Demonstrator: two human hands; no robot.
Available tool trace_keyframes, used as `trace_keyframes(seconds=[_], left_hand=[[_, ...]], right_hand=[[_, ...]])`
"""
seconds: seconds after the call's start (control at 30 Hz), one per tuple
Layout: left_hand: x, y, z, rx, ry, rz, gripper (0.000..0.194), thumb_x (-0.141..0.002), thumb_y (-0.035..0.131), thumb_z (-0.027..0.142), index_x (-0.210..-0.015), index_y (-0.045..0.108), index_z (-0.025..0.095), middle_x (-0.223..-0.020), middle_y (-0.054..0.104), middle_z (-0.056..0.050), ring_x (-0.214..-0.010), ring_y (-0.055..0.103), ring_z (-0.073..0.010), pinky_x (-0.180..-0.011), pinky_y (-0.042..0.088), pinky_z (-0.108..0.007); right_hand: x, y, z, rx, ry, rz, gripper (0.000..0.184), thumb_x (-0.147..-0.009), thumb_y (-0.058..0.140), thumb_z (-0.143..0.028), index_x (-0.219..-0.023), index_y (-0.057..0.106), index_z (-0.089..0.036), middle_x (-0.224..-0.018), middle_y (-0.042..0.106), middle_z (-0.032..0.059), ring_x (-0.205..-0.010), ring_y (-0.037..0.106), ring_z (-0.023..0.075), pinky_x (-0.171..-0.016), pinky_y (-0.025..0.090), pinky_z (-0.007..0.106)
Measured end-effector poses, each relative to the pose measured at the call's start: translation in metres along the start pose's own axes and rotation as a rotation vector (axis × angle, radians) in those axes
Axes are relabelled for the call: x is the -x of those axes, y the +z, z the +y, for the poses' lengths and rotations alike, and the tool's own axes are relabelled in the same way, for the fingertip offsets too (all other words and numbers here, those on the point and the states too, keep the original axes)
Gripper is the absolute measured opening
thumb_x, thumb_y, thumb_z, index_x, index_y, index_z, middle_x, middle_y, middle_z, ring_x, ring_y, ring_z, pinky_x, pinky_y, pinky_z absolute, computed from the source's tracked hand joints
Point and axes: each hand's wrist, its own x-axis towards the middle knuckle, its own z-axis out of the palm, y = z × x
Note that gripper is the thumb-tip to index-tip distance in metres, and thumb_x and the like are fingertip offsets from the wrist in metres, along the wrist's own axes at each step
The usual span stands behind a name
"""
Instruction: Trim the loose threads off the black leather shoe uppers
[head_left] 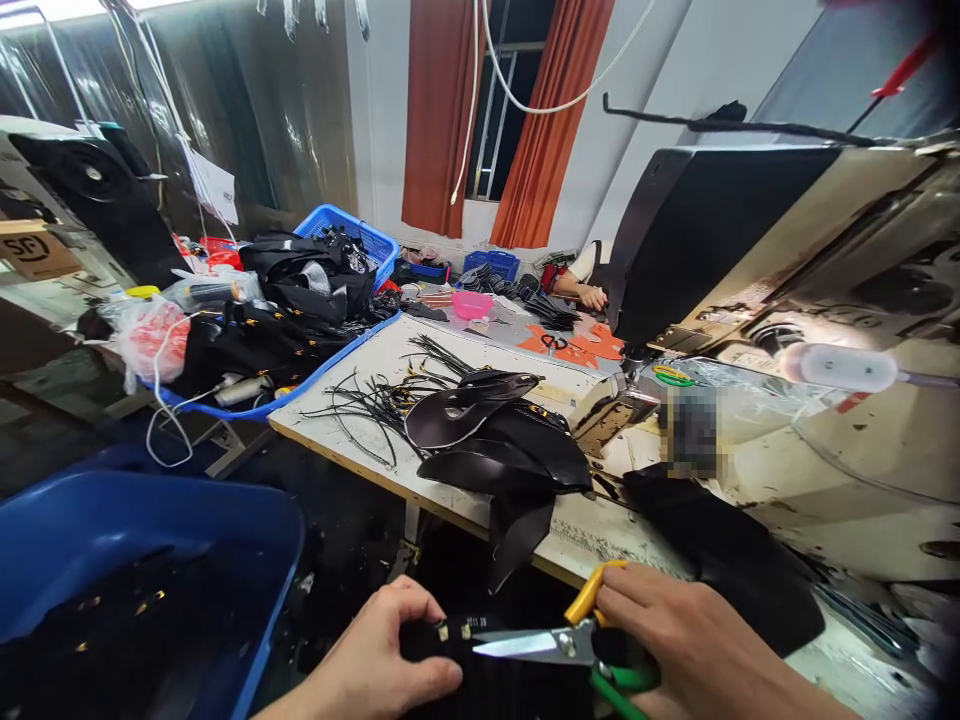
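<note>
Yellow-and-green scissors point(567, 646), one pair: wrapped in my right hand point(679, 625). Black piece point(480, 622), one: held by my left hand point(394, 645), thumb and forefinger parted.

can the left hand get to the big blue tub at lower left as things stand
Probably yes: the left hand is to the right of the blue tub, with nothing visible blocking the gap. It seems to grip black material, so it isn't free.

A blue tub point(217, 512) stood left of the hands point(390, 650), and a sewing machine point(727, 230) ahead to their right. Far beyond them hung orange curtains point(441, 120), with a pink bowl point(472, 305) and blue basket point(386, 246) nearer.
</note>
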Motion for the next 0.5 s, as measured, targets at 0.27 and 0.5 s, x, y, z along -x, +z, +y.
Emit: trace_keyframes(seconds=[0.27,0.5], left_hand=[[0.002,0.007,-0.004,-0.010,-0.013,-0.014,0.019,-0.057,0.072,0.017,-0.072,0.061,0.019,-0.089,0.051,0.001,-0.089,0.051,-0.0181,-0.082,0.039,-0.027],[0.003,0.008,-0.007,0.012,-0.019,-0.052,0.023,-0.055,0.074,0.014,-0.070,0.057,0.018,-0.089,0.048,0.002,-0.087,0.049,-0.0160,-0.082,0.037,-0.025]], right_hand=[[-0.004,-0.002,-0.002,-0.068,-0.019,-0.116,0.009,-0.071,0.066,-0.022,-0.079,0.063,-0.023,-0.083,0.064,0.0016,-0.079,0.061,0.0215,-0.070,0.043,0.030],[-0.012,0.011,0.007,-0.136,-0.165,-0.150,0.030,-0.070,0.075,-0.043,-0.071,0.054,-0.022,-0.070,0.060,-0.0039,-0.060,0.050,0.0127,-0.057,0.028,0.026]])
